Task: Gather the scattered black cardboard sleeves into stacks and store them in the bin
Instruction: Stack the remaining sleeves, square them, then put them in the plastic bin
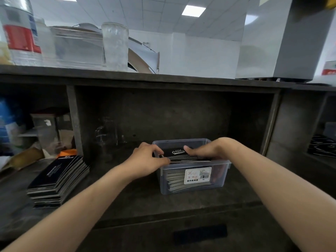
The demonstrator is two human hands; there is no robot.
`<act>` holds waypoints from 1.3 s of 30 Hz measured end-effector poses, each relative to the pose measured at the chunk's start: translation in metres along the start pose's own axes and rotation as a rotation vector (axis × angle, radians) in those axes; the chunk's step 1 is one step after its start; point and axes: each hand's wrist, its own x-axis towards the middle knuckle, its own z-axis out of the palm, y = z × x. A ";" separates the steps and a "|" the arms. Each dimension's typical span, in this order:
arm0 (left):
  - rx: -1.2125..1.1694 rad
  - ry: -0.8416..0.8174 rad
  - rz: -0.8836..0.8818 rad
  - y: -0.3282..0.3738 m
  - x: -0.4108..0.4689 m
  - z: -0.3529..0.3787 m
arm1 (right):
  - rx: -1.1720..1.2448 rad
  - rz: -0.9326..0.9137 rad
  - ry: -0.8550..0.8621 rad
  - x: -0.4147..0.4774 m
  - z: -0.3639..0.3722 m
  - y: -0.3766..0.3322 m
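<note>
Step in hand: seating a batch in the bin [164, 180]. Sleeves [179, 152] lie at rim level, on those already inside. Left hand [145, 158] grips their left end, fingers curled over the top. Right hand [205, 151] holds the right end, thumb laid on top, other fingers curled at the near edge. Second stack [60, 179] sits on the shelf, well left. Next, likely: press level, let go, fetch second stack. The bin looks nearly full, so the fit may be tight.

Both hands, left [148, 158] and right [205, 149], hold a stack of sleeves [183, 155] atop the clear bin [192, 180]; another stack [59, 180] lies left on the shelf [138, 197].
</note>
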 end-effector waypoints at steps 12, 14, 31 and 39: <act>-0.125 0.091 0.097 -0.021 -0.012 0.014 | -0.243 -0.064 0.201 0.011 0.012 -0.002; -0.081 0.113 0.131 -0.027 -0.018 0.006 | -0.164 -0.086 0.167 0.002 0.013 -0.003; 0.390 0.274 -0.438 -0.169 -0.102 -0.119 | 0.059 -0.782 -0.092 -0.045 0.174 -0.206; 0.060 0.370 -0.297 -0.192 -0.111 -0.095 | 0.165 -0.734 -0.105 -0.015 0.228 -0.241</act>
